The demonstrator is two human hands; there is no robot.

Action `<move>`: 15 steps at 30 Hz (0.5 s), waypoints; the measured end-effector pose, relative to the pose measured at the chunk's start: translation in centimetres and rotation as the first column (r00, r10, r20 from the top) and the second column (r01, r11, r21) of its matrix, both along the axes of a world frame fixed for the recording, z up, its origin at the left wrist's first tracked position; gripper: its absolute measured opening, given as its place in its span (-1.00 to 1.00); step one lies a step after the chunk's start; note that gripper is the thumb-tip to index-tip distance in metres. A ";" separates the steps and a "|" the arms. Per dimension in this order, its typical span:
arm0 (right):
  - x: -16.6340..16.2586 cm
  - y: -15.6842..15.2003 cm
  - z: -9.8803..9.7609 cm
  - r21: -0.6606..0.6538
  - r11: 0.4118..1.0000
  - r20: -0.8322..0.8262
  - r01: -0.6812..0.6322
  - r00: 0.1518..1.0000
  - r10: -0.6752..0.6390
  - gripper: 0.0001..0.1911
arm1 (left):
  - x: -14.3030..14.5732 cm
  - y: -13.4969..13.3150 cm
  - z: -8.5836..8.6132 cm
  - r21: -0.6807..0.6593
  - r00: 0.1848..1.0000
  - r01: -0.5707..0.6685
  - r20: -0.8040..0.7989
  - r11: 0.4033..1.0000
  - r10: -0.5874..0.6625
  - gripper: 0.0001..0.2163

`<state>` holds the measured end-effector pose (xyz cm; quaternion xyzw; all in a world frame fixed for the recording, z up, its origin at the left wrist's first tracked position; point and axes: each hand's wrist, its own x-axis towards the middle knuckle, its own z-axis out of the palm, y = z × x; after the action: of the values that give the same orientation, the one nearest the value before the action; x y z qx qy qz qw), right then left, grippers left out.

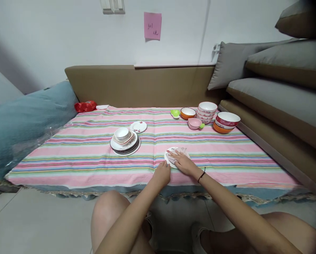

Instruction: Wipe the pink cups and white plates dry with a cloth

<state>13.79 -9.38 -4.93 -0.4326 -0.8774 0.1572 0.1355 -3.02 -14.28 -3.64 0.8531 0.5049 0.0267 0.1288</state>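
A small white plate with a red flower pattern [170, 152] lies on the striped cloth [94, 155] near the front edge. My right hand [182, 162] lies flat on the plate with its fingers stretched out, pressing a pale cloth [183, 151] against it. My left hand [162, 173] rests curled at the plate's near left rim, fingers closed against the edge. A black band sits on my right wrist.
A stack of plates topped with small bowls [125, 141] stands left of centre, a small flowered dish [138, 126] behind it. Bowls in white, orange, pink and green [208, 116] cluster at the back right. A red object [85, 106] lies back left. Cushions lie to the right.
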 end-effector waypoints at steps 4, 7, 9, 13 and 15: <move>-1.8 0.4 -0.7 -0.012 0.983 0.018 0.181 0.983 -0.181 -0.39 | -0.1 0.0 -0.1 0.009 1.000 -0.003 -0.009 1.000 0.003 -0.49; -3.3 0.4 -0.9 -0.013 0.986 0.003 0.165 0.986 -0.165 -0.40 | -0.1 -0.1 -0.2 0.000 0.999 -0.003 -0.036 1.000 0.003 -0.48; -3.3 0.2 -0.5 -0.025 0.996 -0.001 0.081 0.997 -0.081 -0.46 | 0.0 -0.2 -0.3 -0.011 0.999 -0.001 -0.052 1.000 0.001 -0.50; -1.9 -0.2 0.2 -0.041 0.999 -0.012 -0.011 1.000 0.011 -0.49 | 0.1 -0.4 -0.3 -0.015 0.998 0.001 -0.059 1.000 -0.002 -0.51; -1.7 -0.3 0.2 -0.033 0.998 -0.017 0.048 0.999 -0.049 -0.46 | 0.1 -0.5 -0.2 -0.011 0.998 0.003 -0.065 1.000 -0.004 -0.51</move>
<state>12.07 -9.67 -4.72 -0.4544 -0.8627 0.1720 0.1402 -2.90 -14.74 -3.88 0.8537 0.5075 -0.0039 0.1171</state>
